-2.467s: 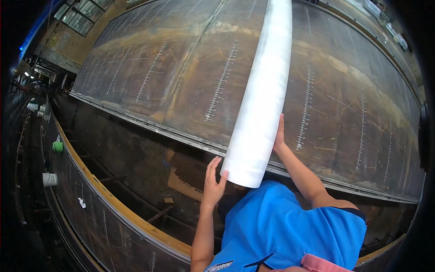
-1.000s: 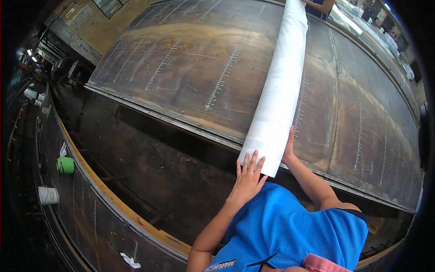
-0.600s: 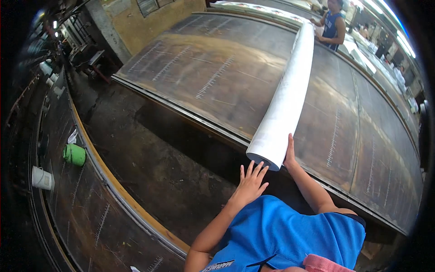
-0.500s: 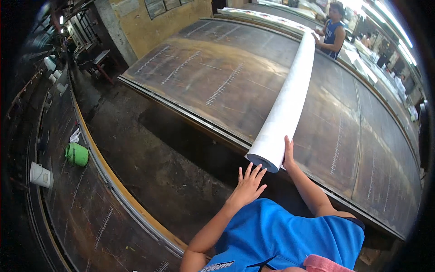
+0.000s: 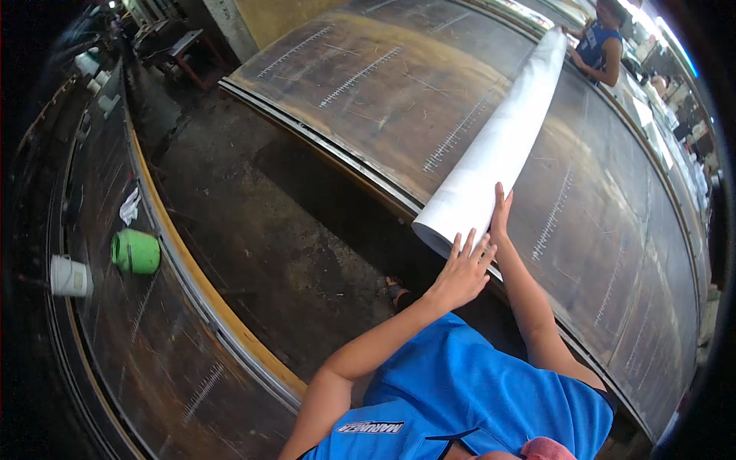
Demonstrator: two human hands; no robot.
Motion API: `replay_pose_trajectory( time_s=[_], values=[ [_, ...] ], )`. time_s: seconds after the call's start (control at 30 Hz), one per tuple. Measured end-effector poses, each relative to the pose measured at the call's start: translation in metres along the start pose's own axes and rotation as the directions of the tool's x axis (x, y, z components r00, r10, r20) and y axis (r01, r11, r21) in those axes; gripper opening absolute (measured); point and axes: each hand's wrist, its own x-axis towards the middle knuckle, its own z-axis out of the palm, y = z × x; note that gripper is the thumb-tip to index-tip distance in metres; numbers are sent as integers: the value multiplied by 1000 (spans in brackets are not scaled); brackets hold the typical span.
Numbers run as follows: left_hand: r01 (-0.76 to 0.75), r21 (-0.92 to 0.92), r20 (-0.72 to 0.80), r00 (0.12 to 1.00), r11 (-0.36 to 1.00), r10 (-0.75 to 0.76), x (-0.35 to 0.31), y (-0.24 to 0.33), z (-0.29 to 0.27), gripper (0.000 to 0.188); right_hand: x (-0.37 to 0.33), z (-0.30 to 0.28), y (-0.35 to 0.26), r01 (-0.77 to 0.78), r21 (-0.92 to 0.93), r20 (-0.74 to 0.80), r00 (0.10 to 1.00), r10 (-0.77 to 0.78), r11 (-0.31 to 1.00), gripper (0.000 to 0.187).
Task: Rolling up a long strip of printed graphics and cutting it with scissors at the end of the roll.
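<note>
Left hand [image 5: 462,277] has shifted rightward by white roll [image 5: 502,126]; right hand [image 5: 501,217] alongside, both open. Blue shirt [image 5: 498,368] bears lettering [image 5: 373,427].

The roll [image 5: 498,146] is white with faint greyish shading. Beneath it, the counter [image 5: 606,222] is mottled dark brown and grey with tan streaks and rows of pale, ladder-like ticks. One bucket [image 5: 139,254] is green, another pail [image 5: 70,277] white. The wearer's shirt [image 5: 491,376] is bright blue; the co-worker's jersey [image 5: 594,44], darker blue.
</note>
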Motion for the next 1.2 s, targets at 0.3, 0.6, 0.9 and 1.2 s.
replay_pose_trajectory(
  time_s=[0.3,0.6,0.9,1.2],
  values=[
    [143,293,30,987,946,-158,73,-173,-61,74,15,159,19,-363,306,111,932,346,880,94],
    [218,231,-28,976,948,-218,62,-336,-157,74,25,329,45,-385,361,132,923,362,849,91],
    [56,222,117,990,973,-84,51,-475,-249,94,65,463,58,-374,367,249,922,298,852,87],
    [178,80,138,972,981,-188,89,-630,-321,101,109,610,80,-351,430,230,934,275,832,91]
  ],
)
